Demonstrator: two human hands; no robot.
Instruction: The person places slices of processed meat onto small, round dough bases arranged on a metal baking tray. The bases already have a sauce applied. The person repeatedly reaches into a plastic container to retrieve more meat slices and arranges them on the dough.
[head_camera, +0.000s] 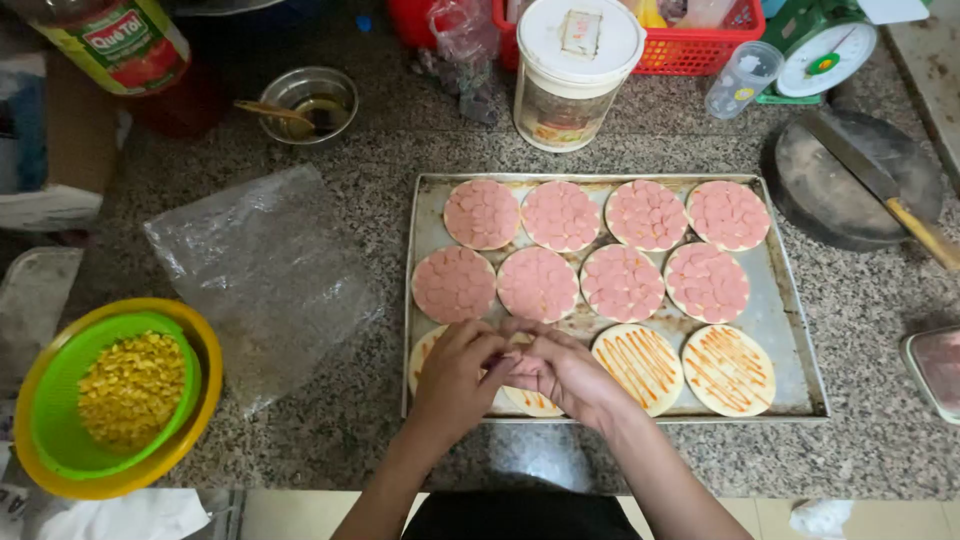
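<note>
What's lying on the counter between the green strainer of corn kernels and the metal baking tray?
In the head view, a crumpled clear plastic bag lies on the granite between the green strainer and the metal baking tray.

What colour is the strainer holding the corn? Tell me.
Green, sitting inside a yellow bowl; the strainer shows best in the head view, at lower left.

Light: soft, even, from overhead; moderately bright.
Shadows: faint.
Glare: mild sheen on crumpled clear plastic bag.
Sharpness: centre crisp; edges curved, slightly soft.
</note>
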